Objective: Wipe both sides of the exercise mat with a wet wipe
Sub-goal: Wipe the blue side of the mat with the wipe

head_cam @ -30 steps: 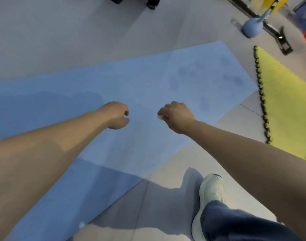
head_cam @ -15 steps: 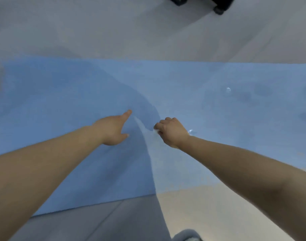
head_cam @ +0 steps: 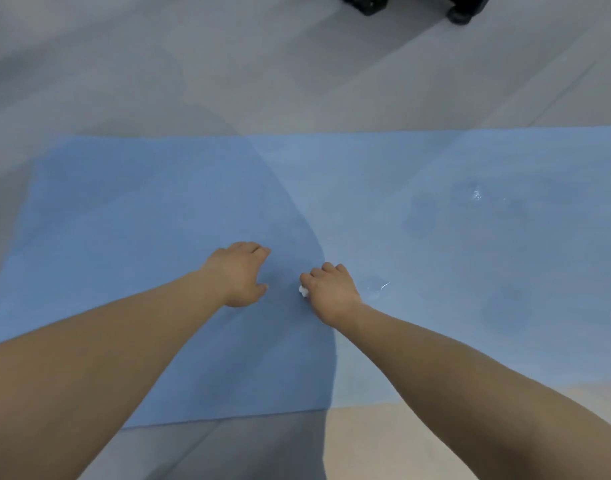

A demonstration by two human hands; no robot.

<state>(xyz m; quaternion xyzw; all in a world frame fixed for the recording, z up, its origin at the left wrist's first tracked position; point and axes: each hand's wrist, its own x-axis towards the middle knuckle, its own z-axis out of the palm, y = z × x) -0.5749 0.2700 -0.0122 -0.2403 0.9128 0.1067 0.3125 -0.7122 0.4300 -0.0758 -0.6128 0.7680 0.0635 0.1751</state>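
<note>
Fingers [head_cam: 326, 270] of the right hand [head_cam: 332, 292] are curled into a fist around a small white wet wipe [head_cam: 303, 291], of which only a crumpled bit is seen poking out at the thumb side. The fist is held low over the blue exercise mat [head_cam: 124, 220], about midway between its far and near edges; whether the wipe is pressed onto the surface cannot be told. The left hand [head_cam: 238, 275] is held just beside it, palm down, with its fingers loosely bent and nothing gripped; contact with the mat cannot be judged.

The mat is laid flat on the grey floor [head_cam: 228, 64], running from left to right, with its left end in view and its right part cut off by the frame. Its left half is covered by a shadow. Darker damp patches [head_cam: 505, 306] and a small shiny wet spot [head_cam: 476, 195] are seen on its right half, well apart from the hands. Black wheeled feet of some equipment [head_cam: 366, 5] are seen on the floor beyond the mat's far edge.
</note>
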